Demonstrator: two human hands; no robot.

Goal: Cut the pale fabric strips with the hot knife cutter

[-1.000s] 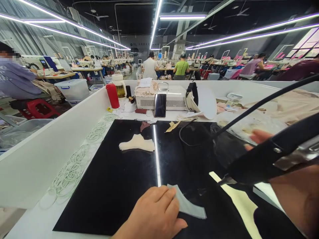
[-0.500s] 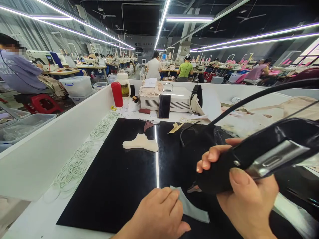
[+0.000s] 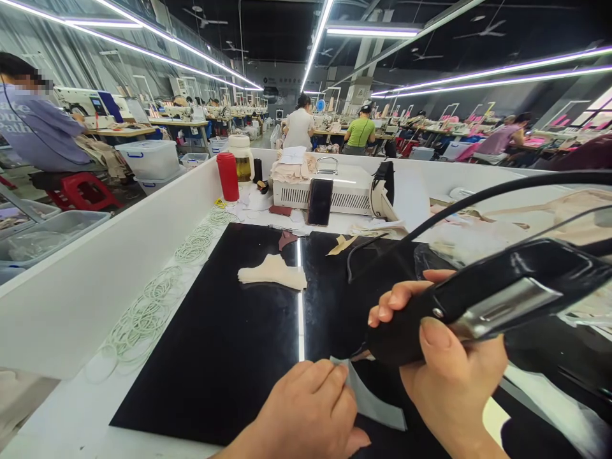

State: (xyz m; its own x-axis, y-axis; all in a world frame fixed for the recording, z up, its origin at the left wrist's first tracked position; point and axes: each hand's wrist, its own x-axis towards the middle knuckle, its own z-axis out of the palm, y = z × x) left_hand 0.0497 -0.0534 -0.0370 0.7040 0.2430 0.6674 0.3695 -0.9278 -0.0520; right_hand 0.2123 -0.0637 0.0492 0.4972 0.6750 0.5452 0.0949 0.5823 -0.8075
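Note:
My left hand [image 3: 310, 405] is closed at the near edge of the black board [image 3: 205, 357], its curled fingers on the upper end of a curved grey fabric piece [image 3: 377, 401]. My right hand [image 3: 447, 363] grips a black corded hand tool [image 3: 406, 328] with a silver metal lever along its side. The tool's front end points down and left, close to the grey fabric; whether it touches is hard to make out. Further up the board lies a stack of cream fabric pieces [image 3: 271, 273].
A black cable [image 3: 459, 203] arches from the right. Brown [image 3: 287, 240] and yellowish scraps [image 3: 341, 245] lie at the board's far edge. Behind stand a phone [image 3: 320, 201], a white vented box [image 3: 354, 194] and a red cup [image 3: 227, 176]. Pale green cord loops [image 3: 138, 319] line the left.
My right hand has brought the tool left, its front end nearer the grey fabric and my left fingers. My left hand stays on the fabric. The view has shifted slightly.

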